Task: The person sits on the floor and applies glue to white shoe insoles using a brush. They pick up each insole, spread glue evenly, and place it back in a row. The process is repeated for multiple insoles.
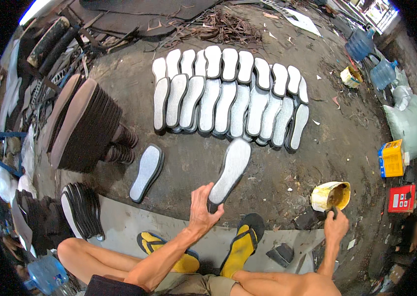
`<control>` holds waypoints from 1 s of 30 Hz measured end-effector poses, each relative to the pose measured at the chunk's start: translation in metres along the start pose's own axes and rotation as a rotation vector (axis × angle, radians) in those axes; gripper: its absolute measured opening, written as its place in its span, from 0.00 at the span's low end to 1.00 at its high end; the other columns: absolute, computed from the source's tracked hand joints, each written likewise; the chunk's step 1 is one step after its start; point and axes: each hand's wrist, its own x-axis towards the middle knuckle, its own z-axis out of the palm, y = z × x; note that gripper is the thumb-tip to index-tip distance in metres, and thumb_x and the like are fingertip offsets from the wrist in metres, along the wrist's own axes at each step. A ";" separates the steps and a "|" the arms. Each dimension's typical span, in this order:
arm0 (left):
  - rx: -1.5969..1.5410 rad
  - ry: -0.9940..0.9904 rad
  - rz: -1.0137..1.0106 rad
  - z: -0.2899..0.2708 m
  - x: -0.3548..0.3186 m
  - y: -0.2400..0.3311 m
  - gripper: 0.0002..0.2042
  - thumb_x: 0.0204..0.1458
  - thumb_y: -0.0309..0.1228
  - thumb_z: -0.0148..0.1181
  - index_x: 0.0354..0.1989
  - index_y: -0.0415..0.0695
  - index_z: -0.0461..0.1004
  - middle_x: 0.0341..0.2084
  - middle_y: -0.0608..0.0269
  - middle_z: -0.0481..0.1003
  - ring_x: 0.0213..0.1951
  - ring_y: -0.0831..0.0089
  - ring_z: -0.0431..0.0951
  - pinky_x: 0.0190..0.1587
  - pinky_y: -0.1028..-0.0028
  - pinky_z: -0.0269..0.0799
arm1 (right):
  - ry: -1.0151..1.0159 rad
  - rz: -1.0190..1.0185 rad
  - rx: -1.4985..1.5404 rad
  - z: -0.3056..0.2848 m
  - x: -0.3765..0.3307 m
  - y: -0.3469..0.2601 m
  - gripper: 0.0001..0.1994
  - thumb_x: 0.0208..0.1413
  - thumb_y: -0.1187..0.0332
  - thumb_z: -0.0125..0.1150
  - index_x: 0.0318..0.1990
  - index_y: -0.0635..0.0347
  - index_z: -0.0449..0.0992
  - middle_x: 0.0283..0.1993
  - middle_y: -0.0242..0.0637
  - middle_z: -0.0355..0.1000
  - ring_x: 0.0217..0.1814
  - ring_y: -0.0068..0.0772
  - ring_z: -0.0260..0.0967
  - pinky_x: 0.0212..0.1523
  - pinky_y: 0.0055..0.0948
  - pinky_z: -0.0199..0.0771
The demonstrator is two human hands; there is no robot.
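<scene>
My left hand (201, 207) grips the heel end of a shoe sole (232, 167) with a pale grey top and dark edge, tilted up off the ground before me. At the rim of a yellowish-white tub (320, 197) with brown residue inside, the fingers of my right hand (336, 229) are closed round a small dark tool (333, 212); its far end is hidden. Left of the held sole lies a short stack of similar soles (146, 170). Beyond it, several pale-topped soles (226, 106) are laid out in two overlapping rows.
Tall stacks of brown soles (78, 121) and dark soles (83, 209) stand at left. My feet in yellow socks and flip-flops (240, 246) rest on a grey sheet (129, 217). At right are a yellow can (392, 158), a red box (401, 199) and water jugs (383, 74).
</scene>
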 end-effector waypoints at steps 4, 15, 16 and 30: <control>-0.015 0.316 0.024 -0.001 0.128 -0.019 0.42 0.45 0.26 0.80 0.73 0.36 0.68 0.53 0.52 0.76 0.50 0.63 0.77 0.55 0.64 0.76 | 0.026 0.022 0.197 -0.029 0.000 -0.026 0.22 0.67 0.64 0.58 0.60 0.74 0.81 0.49 0.65 0.84 0.52 0.70 0.81 0.58 0.57 0.78; 0.134 0.442 -0.329 0.026 0.454 -0.129 0.49 0.46 0.39 0.83 0.75 0.36 0.61 0.54 0.32 0.81 0.58 0.41 0.83 0.66 0.51 0.77 | -0.030 0.225 0.266 -0.021 -0.018 -0.045 0.31 0.72 0.66 0.61 0.76 0.78 0.65 0.64 0.70 0.76 0.65 0.71 0.72 0.69 0.58 0.67; 0.144 0.410 -0.385 0.034 0.457 -0.137 0.49 0.46 0.39 0.83 0.75 0.35 0.61 0.55 0.31 0.80 0.59 0.38 0.82 0.67 0.50 0.77 | -0.049 0.238 0.248 -0.024 -0.018 -0.044 0.31 0.72 0.66 0.61 0.76 0.77 0.64 0.65 0.70 0.75 0.65 0.71 0.72 0.69 0.58 0.67; 0.488 0.409 -0.194 -0.070 0.132 -0.159 0.38 0.55 0.26 0.68 0.77 0.36 0.66 0.73 0.39 0.70 0.74 0.41 0.68 0.78 0.48 0.60 | 0.261 0.231 0.037 0.032 0.099 0.054 0.27 0.64 0.56 0.66 0.60 0.74 0.83 0.58 0.68 0.81 0.62 0.70 0.80 0.66 0.57 0.78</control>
